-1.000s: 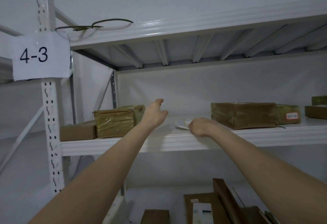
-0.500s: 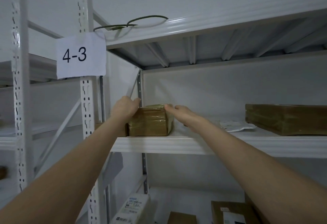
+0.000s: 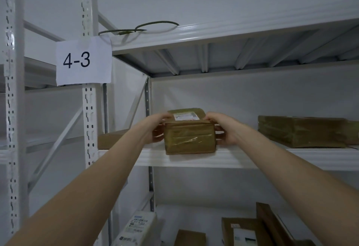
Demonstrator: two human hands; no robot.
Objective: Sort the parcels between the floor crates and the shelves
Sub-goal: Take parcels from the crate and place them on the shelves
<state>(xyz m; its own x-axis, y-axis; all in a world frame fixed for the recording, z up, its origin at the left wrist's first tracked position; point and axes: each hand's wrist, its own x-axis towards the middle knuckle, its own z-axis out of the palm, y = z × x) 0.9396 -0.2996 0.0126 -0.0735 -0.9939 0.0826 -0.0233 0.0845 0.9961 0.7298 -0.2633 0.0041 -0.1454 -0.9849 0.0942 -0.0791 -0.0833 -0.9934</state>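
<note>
Parcel (image 3: 189,139) now pulled to shelf (image 3: 252,158) edge.
Our left hand (image 3: 155,129) and right hand (image 3: 225,131) curl round its sides; we should lift level, squeezing evenly.

Centre frame, a brown parcel (image 3: 190,139) wrapped in glossy clear tape, with a white label; white shelf (image 3: 252,158); upper left, a white sign (image 3: 84,61) with black "4-3"; a dark green cable (image 3: 139,29) above

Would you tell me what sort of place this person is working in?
Probably a parcel storeroom or small warehouse: white metal racking carries a paper bay label reading 4-3, a brown carton lies on the shelf, and the left hand and right hand grip a taped parcel.
</note>
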